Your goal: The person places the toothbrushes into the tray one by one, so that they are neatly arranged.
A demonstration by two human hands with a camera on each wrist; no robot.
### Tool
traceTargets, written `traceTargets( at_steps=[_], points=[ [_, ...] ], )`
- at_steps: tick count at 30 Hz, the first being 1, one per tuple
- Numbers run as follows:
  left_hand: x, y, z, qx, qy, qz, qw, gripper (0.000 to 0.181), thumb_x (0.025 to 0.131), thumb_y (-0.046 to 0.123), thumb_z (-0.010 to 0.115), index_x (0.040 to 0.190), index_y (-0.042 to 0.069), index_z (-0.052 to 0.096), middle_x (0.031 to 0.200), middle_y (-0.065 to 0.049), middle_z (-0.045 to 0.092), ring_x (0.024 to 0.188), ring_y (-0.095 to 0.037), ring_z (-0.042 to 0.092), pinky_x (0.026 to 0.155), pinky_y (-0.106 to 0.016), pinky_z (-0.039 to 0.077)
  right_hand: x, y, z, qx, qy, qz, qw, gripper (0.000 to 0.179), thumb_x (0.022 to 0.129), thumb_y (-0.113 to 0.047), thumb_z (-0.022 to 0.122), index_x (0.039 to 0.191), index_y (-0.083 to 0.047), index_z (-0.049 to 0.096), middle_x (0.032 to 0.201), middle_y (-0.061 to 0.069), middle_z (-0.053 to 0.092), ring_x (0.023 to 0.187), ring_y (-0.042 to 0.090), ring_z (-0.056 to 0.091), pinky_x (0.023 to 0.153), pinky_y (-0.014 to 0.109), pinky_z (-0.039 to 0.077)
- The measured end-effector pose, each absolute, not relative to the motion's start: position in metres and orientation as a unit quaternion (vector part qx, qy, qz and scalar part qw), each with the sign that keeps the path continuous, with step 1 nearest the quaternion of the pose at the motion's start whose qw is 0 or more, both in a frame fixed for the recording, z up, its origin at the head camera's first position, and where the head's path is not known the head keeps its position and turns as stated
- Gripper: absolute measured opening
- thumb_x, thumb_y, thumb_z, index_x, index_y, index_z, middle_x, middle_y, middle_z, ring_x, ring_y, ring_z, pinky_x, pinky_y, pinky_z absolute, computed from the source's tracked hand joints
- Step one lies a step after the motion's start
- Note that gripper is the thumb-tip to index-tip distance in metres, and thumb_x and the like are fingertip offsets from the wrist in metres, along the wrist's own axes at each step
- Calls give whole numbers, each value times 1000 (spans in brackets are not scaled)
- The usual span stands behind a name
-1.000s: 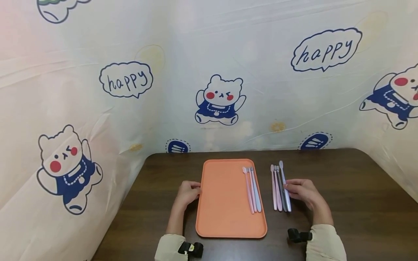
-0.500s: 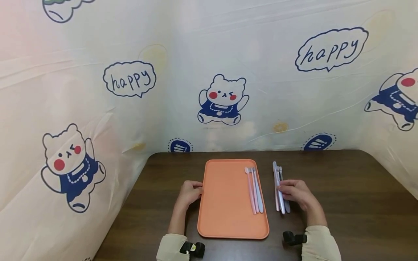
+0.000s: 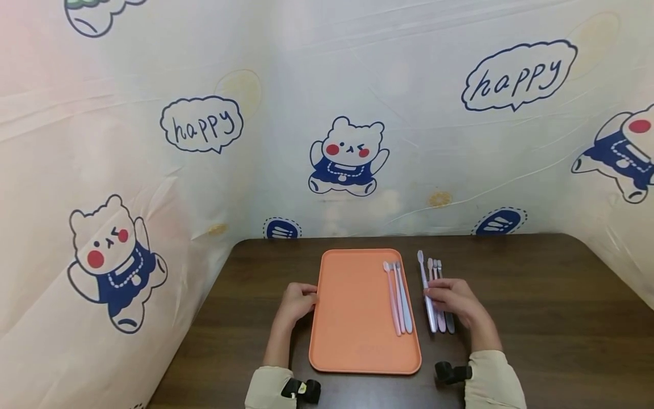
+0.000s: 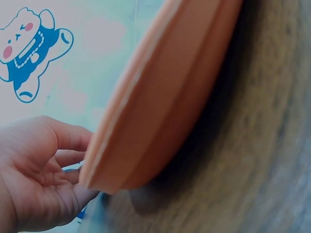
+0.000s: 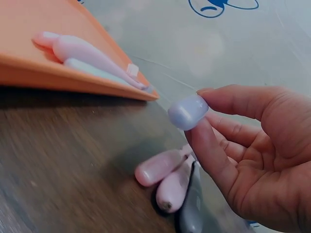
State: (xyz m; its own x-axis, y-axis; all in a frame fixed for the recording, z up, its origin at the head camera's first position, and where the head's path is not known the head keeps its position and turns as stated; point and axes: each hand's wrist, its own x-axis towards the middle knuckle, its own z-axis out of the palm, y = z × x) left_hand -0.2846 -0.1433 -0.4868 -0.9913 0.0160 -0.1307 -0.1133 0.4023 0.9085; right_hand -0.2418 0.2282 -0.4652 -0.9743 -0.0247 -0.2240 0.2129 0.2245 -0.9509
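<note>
My right hand [image 3: 456,296] pinches a lavender toothbrush [image 3: 426,289] between thumb and fingers. In the right wrist view its handle end [image 5: 187,114] is raised above the table. Below it, two pink toothbrushes [image 5: 158,167] and a dark grey toothbrush [image 5: 192,208] lie side by side, partly covered by the hand in the head view. My left hand [image 3: 294,304] holds the left edge of an orange tray [image 3: 352,341], thumb and fingers at its rim [image 4: 116,145]. Along the tray's right side lie two pink toothbrushes [image 3: 392,307] and a light blue toothbrush [image 3: 403,304].
Everything stands on a dark brown wooden table [image 3: 552,318]. A pale printed curtain [image 3: 286,142] with bears and lettering hangs behind the table's far edge and at the sides. Each wrist carries a black camera [image 3: 452,372].
My right hand has lifted the lavender toothbrush from the right end of the row and carried it left across the others, close to the tray. My left hand stays at the tray's edge.
</note>
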Motion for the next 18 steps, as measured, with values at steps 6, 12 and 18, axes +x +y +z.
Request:
traceTargets(
  at_steps=[6,12,18],
  points=[
    [-284,-144,-486,-31,835,547,60,29,89,-2,59,114,-11,71,109,-25,73,89,-19,71,75,-35,63,-243,219,-463,51,785,-610,94,47,96,-11,64,131,19,54,107,11,72,89,6,65,78,23,59],
    [-285,-144,-486,-33,835,546,62,29,89,-2,59,114,-11,71,108,-24,73,88,-18,71,75,-35,63,-245,210,-464,52,788,-606,94,45,96,-12,65,130,17,57,114,19,71,90,7,66,78,23,59],
    [-284,-144,-486,-33,834,547,60,29,89,-2,59,114,-11,72,108,-24,73,86,-17,70,74,-34,63,-247,203,-464,51,784,-611,96,47,95,-11,66,131,18,56,117,22,70,94,10,67,80,25,60]
  ],
)
